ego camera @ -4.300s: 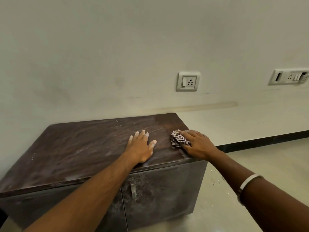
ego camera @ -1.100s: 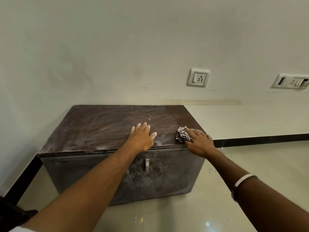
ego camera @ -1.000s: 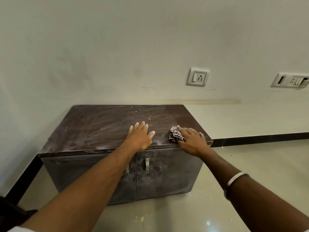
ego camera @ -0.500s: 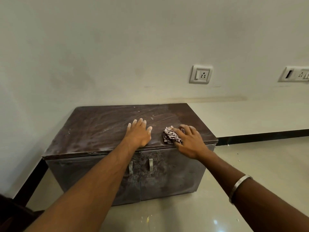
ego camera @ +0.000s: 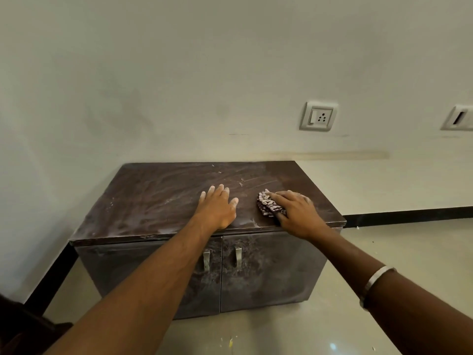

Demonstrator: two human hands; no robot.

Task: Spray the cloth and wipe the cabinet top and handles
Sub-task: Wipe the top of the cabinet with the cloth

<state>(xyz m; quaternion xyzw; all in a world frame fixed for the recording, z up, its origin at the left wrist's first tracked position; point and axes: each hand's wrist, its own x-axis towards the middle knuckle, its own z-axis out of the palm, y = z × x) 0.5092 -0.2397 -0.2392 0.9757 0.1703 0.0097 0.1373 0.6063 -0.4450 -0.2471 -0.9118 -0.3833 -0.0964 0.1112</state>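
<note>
A low dark brown cabinet (ego camera: 158,196) stands against the wall, its top streaked with pale dust. My right hand (ego camera: 297,213) presses a crumpled patterned cloth (ego camera: 267,204) onto the right part of the top, near the front edge. My left hand (ego camera: 217,207) lies flat on the top with fingers spread, a little left of the cloth and apart from it. Two metal handles (ego camera: 206,260) (ego camera: 238,257) hang side by side on the dusty doors below. No spray bottle is in view.
A white wall socket (ego camera: 318,116) sits above and right of the cabinet, and a second switch plate (ego camera: 458,117) is at the right edge. A black skirting (ego camera: 409,215) runs along the wall. Glossy beige floor (ego camera: 384,252) spreads to the right and in front.
My right hand has slid the cloth leftward along the top, away from the right front corner and toward my left hand. The left hand has stayed flat in place.
</note>
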